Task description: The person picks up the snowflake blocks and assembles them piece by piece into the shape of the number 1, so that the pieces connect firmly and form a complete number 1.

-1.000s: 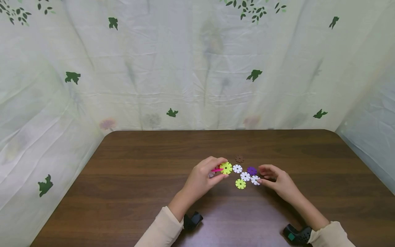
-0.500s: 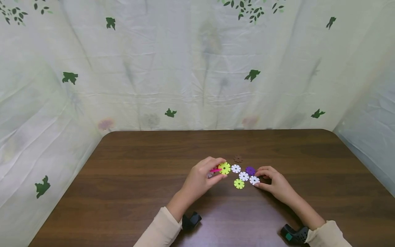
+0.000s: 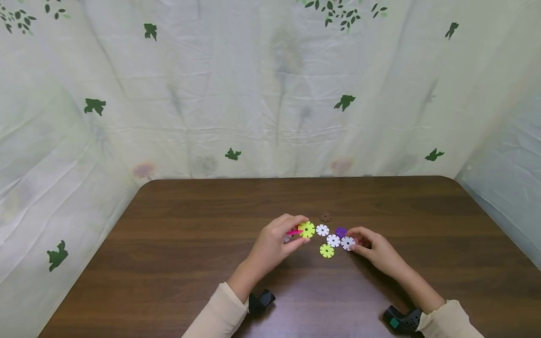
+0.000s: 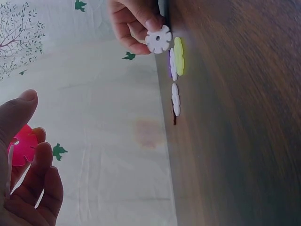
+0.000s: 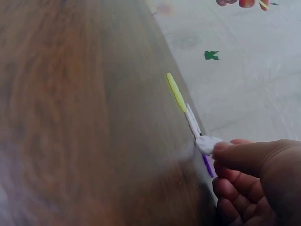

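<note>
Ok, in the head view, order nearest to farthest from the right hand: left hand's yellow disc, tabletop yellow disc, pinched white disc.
1. Pinched white disc: held by the right hand.
2. Tabletop yellow disc: left of it.
3. Yellow disc in the left hand: farther left.

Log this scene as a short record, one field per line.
Surface: dark wood table
Backdrop: pale cloth with green shapes
Left hand: holds a yellow disc and a pink disc, seemingly joined
Right hand: pinches a notched white disc, held off the table
Lying between the hands: purple disc, loose yellow disc, brown disc, nearer white disc, farther white disc
</note>
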